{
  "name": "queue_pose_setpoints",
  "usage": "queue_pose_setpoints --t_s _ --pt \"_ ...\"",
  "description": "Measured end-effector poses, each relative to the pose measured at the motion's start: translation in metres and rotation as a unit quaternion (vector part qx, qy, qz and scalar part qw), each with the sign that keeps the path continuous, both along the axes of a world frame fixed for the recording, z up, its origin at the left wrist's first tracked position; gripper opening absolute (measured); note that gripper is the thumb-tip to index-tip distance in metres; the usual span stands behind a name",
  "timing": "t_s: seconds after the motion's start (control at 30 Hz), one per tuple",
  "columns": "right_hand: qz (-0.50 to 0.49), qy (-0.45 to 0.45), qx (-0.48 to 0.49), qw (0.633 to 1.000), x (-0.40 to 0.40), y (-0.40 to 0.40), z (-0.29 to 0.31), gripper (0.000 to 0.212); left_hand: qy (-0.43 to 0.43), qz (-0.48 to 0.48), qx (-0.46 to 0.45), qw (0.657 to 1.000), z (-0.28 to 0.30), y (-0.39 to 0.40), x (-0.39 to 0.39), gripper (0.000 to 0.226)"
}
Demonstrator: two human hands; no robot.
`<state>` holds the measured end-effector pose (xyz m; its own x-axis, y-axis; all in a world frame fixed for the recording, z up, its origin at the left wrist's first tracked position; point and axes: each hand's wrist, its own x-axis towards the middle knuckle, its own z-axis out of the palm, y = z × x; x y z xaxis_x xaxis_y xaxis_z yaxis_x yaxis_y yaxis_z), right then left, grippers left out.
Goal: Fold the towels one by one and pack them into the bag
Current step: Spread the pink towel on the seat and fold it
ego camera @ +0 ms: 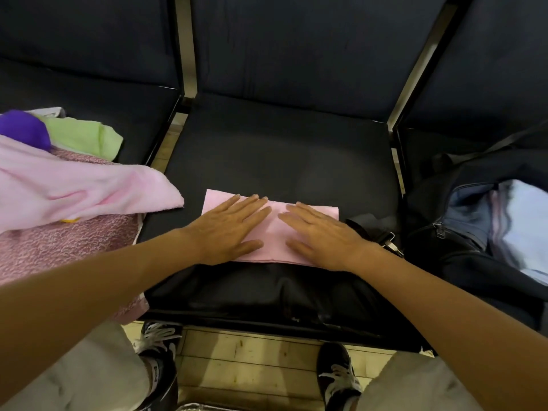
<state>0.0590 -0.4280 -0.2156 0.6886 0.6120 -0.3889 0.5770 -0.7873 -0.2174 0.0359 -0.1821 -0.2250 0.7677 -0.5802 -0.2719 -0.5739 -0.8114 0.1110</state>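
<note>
- A dark seat (278,155) is taking up the middle of the view, with its padded backrest (296,48) rising behind it
- Two more dark seats are flanking it, one at left (89,93) and one at right (486,54)
- Metal frame bars (186,46) are showing in the gaps between the backrests
- A pale wooden floor (252,363) is showing below the seat's front edge
- Two dark shoes with white laces are standing on the floor, one at left (158,348) and one at right (336,372)
- Light trouser legs (89,381) are filling the bottom corners
</note>
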Motion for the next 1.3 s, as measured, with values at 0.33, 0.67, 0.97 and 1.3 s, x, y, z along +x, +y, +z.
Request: queue_pose_setpoints --t_s 0.33,0.67,0.97,1.3 --pt "-0.008 0.005 -0.059 0.998 -0.002 0.005 -0.022 0.078 -0.02 -0.021 0.019 0.999 -0.027 -0.027 0.006 0.084" --pt "-0.027 -0.001 -0.086 0.996 0.006 -0.013 -0.032 0.091 0.01 0.006 0.077 0.997 -0.027 -0.011 0.016 0.079" --pt "-0.08 -0.023 -0.148 0.985 0.005 -0.027 -0.029 0.078 -0.03 0.051 0.137 0.989 -0.024 0.011 0.016 0.083" --pt "-0.329 0.0 0.028 0.944 0.021 -0.024 -0.002 0.047 0.001 0.315 -0.039 0.948 0.012 0.014 0.032 0.045"
